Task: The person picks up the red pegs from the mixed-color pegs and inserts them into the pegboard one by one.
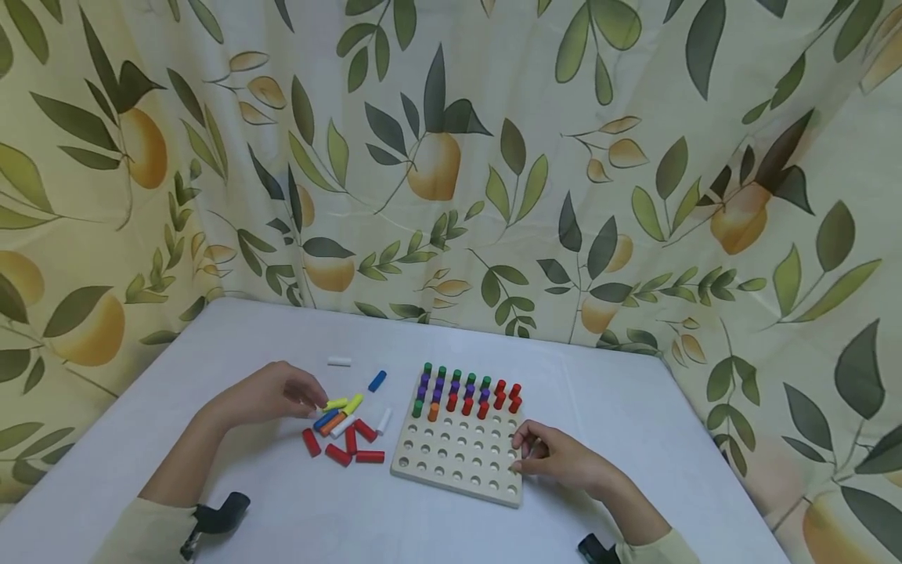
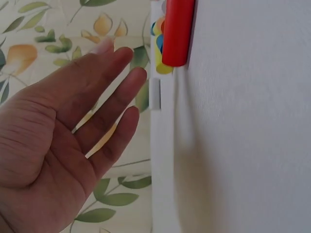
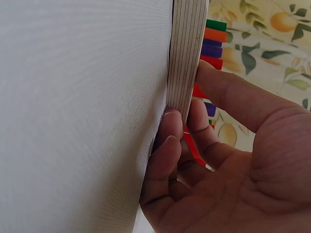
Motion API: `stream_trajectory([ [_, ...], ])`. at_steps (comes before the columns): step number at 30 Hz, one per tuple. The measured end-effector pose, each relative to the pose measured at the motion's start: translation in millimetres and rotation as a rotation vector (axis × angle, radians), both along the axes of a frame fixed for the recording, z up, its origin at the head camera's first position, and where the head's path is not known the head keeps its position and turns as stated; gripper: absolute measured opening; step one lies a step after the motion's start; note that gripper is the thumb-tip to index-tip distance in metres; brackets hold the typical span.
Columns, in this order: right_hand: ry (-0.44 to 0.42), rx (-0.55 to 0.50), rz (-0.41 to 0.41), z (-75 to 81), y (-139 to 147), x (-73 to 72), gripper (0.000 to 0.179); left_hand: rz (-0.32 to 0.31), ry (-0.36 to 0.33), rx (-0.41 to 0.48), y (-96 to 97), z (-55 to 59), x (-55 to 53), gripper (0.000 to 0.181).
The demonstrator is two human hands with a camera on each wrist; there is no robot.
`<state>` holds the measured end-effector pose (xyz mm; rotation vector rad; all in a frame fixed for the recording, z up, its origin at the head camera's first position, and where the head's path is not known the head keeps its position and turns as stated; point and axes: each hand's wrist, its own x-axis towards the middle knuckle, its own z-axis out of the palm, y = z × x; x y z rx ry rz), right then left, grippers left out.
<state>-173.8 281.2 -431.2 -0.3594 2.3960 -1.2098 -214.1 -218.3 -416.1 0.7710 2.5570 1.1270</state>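
My left hand hovers at the left side of a loose pile of pegs, fingers loosely extended, fingertips beside a yellow peg. Its palm and fingers hold nothing in the left wrist view, where a red peg looms close. At the wooden pegboard, my right hand grips the right edge. The thumb and index finger lie at its top rim, and the other fingers curl against its side. Green, purple, red and orange pegs stand upright in the far rows; the nearer holes are bare.
Several red pegs lie at the pile's near side, with blue, orange, white and yellow ones behind. Apart from it lie a blue peg and a white peg. A patterned curtain hangs behind the white table.
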Motion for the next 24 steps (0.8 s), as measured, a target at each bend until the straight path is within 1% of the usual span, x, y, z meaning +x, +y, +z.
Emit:
stream_trajectory([
  [2,-0.004,-0.003,-0.003,-0.3,0,-0.2,0.03,-0.006,-0.026,0.006,-4.5,0.0,0.9,0.017],
  [4,-0.008,-0.008,0.0,-0.9,0,-0.4,0.03,-0.026,-0.057,0.015,-8.9,-0.7,1.7,0.016],
  [8,-0.005,-0.01,0.006,-2.1,1,-0.9,0.031,-0.09,-0.128,0.043,-13.4,-2.5,2.7,0.018],
  [11,-0.005,-0.004,0.0,-2.7,1,-1.1,0.031,-0.13,-0.155,0.052,-13.5,-4.3,2.4,0.019],
  [13,-0.009,-0.002,-0.002,-2.8,1,-0.9,0.031,-0.145,-0.166,0.055,-13.1,-5.2,2.2,0.019],
  [16,-0.011,-0.003,-0.004,-2.6,1,-0.3,0.03,-0.148,-0.16,0.052,-13.0,-6.8,1.7,0.018],
  [19,-0.011,0.0,-0.004,-2.0,1,0.5,0.03,-0.136,-0.155,0.05,-13.1,-7.9,1.3,0.017],
  [24,-0.002,0.002,0.001,-1.1,1,0.7,0.03,-0.115,-0.172,0.064,-14.1,-9.6,1.8,0.018],
])
